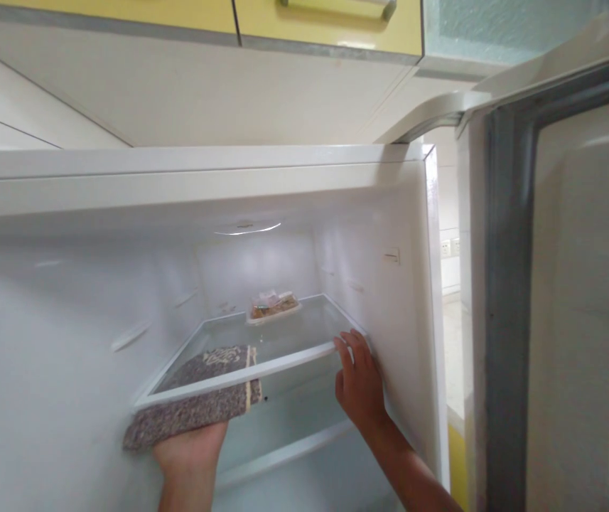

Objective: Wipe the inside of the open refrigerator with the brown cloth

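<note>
I look into an open white fridge. A glass shelf (288, 331) with a white front rim crosses its middle. My left hand (192, 444) reaches up from below and holds a grey speckled cloth (197, 405) draped over the shelf's front left rim, its fingers hidden under the cloth. My right hand (360, 384) grips the right end of the shelf rim, fingers curled over its edge. At the back of the shelf lies a small clear food tray (273, 307).
The fridge door (560, 299) stands open at the right, close to my right arm. A second shelf (288, 455) lies below the glass one. Yellow cupboards (330, 21) hang above the fridge. A wall socket (445, 247) shows through the door gap.
</note>
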Action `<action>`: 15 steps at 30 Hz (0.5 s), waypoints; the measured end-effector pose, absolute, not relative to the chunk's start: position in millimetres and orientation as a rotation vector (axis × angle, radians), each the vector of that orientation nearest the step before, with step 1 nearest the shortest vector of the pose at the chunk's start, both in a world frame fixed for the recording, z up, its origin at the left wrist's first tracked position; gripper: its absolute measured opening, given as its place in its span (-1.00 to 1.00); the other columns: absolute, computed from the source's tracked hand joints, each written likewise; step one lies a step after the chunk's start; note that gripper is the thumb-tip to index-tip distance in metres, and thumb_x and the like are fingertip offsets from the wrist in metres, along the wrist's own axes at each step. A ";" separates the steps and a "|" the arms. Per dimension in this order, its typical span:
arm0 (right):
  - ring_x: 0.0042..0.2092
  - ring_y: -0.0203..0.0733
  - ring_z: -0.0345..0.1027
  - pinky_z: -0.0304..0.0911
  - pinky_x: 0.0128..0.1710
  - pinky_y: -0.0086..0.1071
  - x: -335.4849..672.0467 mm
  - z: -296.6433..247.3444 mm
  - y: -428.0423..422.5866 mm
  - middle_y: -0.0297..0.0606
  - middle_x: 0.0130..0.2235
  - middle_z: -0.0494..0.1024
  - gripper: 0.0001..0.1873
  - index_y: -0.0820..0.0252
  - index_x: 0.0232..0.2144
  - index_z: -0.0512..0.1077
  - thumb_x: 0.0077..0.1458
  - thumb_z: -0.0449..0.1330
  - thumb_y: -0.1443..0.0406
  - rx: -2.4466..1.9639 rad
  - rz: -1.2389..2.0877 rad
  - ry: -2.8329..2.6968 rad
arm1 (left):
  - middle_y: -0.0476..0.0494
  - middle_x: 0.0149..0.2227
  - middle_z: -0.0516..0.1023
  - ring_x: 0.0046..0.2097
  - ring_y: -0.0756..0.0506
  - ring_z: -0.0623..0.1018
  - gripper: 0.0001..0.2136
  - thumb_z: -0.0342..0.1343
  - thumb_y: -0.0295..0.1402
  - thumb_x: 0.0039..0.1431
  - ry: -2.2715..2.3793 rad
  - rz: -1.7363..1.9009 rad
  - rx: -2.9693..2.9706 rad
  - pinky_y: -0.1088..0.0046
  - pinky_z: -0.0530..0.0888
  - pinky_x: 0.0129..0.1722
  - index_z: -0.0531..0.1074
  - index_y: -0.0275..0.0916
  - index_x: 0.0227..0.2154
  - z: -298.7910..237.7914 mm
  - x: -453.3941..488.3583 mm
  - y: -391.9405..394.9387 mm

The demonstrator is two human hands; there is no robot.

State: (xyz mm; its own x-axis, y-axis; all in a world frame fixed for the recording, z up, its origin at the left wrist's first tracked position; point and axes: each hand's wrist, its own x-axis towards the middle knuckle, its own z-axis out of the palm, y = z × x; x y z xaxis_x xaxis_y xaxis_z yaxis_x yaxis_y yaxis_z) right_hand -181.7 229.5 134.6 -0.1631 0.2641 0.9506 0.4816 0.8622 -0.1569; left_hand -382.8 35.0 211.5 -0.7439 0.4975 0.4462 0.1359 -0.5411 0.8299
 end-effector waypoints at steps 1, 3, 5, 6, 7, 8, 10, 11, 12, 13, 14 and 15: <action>0.36 -0.02 0.05 0.24 0.28 0.02 -181.1 133.1 232.0 -0.06 0.20 0.36 -0.29 0.20 0.20 0.27 -0.02 -0.03 0.60 -0.547 -0.202 -1.761 | -0.20 0.08 0.60 0.26 -0.39 0.41 -0.31 -0.40 0.13 0.16 1.374 2.396 0.985 -0.31 0.40 0.13 0.51 -0.04 0.04 212.0 -384.1 39.2; 0.35 -0.03 0.06 0.23 0.29 0.04 -181.4 131.4 236.2 -0.06 0.20 0.35 -0.25 0.18 0.23 0.24 -0.03 -0.04 0.59 -0.501 -0.179 -1.752 | -0.18 0.08 0.60 0.25 -0.37 0.42 -0.28 -0.46 0.16 0.17 1.383 2.433 0.965 -0.29 0.40 0.13 0.50 -0.01 0.05 210.2 -386.0 49.6; 0.33 -0.03 0.09 0.23 0.28 0.08 -184.1 131.0 239.0 -0.07 0.18 0.35 -0.25 0.16 0.24 0.23 -0.02 -0.05 0.59 -0.478 -0.161 -1.714 | -0.16 0.08 0.60 0.23 -0.34 0.43 -0.24 -0.53 0.18 0.17 1.394 2.448 0.979 -0.28 0.41 0.12 0.49 0.01 0.04 207.3 -386.7 63.0; 0.31 -0.03 0.11 0.24 0.27 0.10 -186.1 131.1 239.9 -0.07 0.17 0.35 -0.26 0.15 0.23 0.23 -0.01 -0.05 0.58 -0.475 -0.156 -1.691 | -0.16 0.07 0.60 0.23 -0.34 0.44 -0.21 -0.57 0.18 0.16 1.413 2.434 1.000 -0.27 0.41 0.12 0.50 0.01 0.03 206.4 -386.5 71.1; 0.30 -0.02 0.12 0.24 0.26 0.11 -188.5 131.2 240.4 -0.07 0.16 0.35 -0.28 0.15 0.22 0.24 0.00 -0.05 0.58 -0.475 -0.154 -1.670 | -0.17 0.05 0.61 0.22 -0.33 0.44 -0.20 -0.60 0.17 0.16 1.460 2.382 1.040 -0.27 0.40 0.13 0.51 0.01 0.01 206.3 -385.7 80.2; 0.29 -0.02 0.12 0.25 0.25 0.11 -190.8 131.3 240.7 -0.07 0.15 0.35 -0.31 0.15 0.20 0.26 0.01 -0.05 0.57 -0.477 -0.154 -1.651 | -0.18 0.04 0.61 0.22 -0.33 0.44 -0.19 -0.61 0.15 0.17 1.526 2.298 1.090 -0.25 0.40 0.13 0.52 -0.01 -0.01 206.8 -384.4 90.4; 0.29 -0.02 0.11 0.26 0.24 0.10 -195.1 131.3 240.6 -0.06 0.13 0.35 -0.36 0.18 0.16 0.28 0.02 -0.05 0.57 -0.486 -0.160 -1.626 | -0.21 0.03 0.60 0.21 -0.34 0.44 -0.26 -0.53 0.12 0.22 1.666 2.084 1.196 -0.18 0.40 0.15 0.54 -0.07 -0.06 209.2 -380.0 113.7; 0.29 -0.01 0.10 0.26 0.24 0.10 -196.8 131.1 240.5 -0.05 0.12 0.35 -0.38 0.19 0.14 0.29 0.03 -0.05 0.57 -0.493 -0.163 -1.618 | -0.21 0.03 0.59 0.20 -0.34 0.44 -0.32 -0.43 0.11 0.25 1.717 1.984 1.240 -0.14 0.41 0.15 0.55 -0.10 -0.08 210.4 -377.0 126.4; 0.29 -0.01 0.10 0.26 0.24 0.09 -198.1 130.8 240.4 -0.05 0.12 0.35 -0.39 0.20 0.13 0.30 0.03 -0.05 0.57 -0.500 -0.165 -1.611 | -0.22 0.04 0.58 0.19 -0.35 0.45 -0.40 -0.31 0.10 0.27 1.745 1.916 1.265 -0.10 0.42 0.15 0.54 -0.14 -0.08 211.1 -373.5 139.5; 0.29 0.00 0.10 0.26 0.24 0.10 -199.1 130.5 240.4 -0.04 0.11 0.35 -0.40 0.20 0.13 0.30 0.03 -0.05 0.57 -0.506 -0.168 -1.604 | -0.22 0.05 0.57 0.17 -0.34 0.46 -0.47 -0.18 0.08 0.27 1.758 1.875 1.277 -0.06 0.44 0.13 0.53 -0.17 -0.07 211.0 -369.4 152.5; 0.29 0.01 0.09 0.25 0.23 0.12 -199.8 130.2 240.5 -0.04 0.10 0.35 -0.39 0.20 0.13 0.29 0.03 -0.05 0.57 -0.511 -0.171 -1.599 | -0.22 0.06 0.55 0.14 -0.32 0.48 -0.52 -0.07 0.05 0.27 1.775 1.837 1.288 -0.04 0.46 0.12 0.51 -0.20 -0.05 210.2 -364.8 164.9; 0.29 0.02 0.10 0.25 0.23 0.14 -200.2 129.9 240.8 -0.04 0.10 0.35 -0.39 0.20 0.13 0.28 0.03 -0.06 0.57 -0.511 -0.175 -1.595 | -0.22 0.07 0.53 0.12 -0.28 0.49 -0.55 0.01 0.02 0.26 1.793 1.797 1.300 -0.02 0.47 0.10 0.47 -0.22 -0.01 208.5 -359.6 176.4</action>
